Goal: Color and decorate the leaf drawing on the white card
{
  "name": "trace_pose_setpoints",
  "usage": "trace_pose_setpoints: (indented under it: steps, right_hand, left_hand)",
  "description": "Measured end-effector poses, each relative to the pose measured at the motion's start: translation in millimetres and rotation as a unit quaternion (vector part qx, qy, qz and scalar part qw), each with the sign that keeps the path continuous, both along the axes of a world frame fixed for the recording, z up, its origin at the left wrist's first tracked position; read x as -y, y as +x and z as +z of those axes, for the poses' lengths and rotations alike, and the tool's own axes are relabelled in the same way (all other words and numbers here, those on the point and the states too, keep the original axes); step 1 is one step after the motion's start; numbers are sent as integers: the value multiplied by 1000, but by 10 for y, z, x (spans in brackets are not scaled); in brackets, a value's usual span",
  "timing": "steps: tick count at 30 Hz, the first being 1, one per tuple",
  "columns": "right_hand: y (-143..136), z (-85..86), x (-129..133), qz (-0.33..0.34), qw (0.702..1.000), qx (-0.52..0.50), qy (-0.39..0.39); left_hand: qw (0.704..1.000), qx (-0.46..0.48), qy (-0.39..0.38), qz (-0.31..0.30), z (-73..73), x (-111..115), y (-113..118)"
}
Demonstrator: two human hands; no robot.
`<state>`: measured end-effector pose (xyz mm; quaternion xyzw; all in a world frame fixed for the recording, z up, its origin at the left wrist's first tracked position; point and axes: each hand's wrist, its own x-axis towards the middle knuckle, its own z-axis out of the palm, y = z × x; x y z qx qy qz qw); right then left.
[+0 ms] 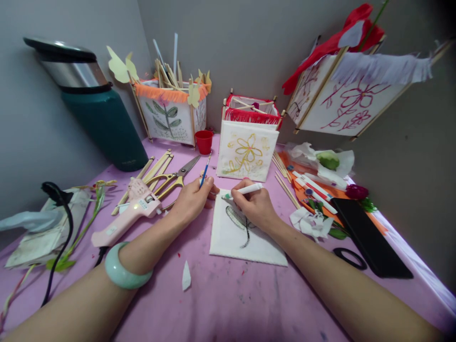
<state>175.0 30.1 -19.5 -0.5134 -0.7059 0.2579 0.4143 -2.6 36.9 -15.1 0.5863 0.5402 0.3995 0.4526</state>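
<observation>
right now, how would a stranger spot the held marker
On the purple table lies a white panel with a leaf drawing. Over it, the right hand grips the white marker, whose green tip sets it apart from the blue brush in the left hand.

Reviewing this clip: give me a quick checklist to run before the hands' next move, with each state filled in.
1. Right hand grips the marker: ok.
2. Marker's green tip over the white panel: ok, near its far left corner.
3. Left hand free: not ok, it holds a slim blue tool.
4. Left fingertips pressing the panel: cannot tell.
5. Scissors and pink glue gun off the panel: ok, both lie left of it.
</observation>
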Motion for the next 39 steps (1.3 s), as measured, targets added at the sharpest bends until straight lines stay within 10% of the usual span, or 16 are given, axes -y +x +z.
trace_pose_setpoints:
  steps: [39]
  right_hand:
    - [1, -3, 12, -7, 1000, 4, 7]
  left_hand:
    - [1000, 3, -5, 6, 18, 4, 12]
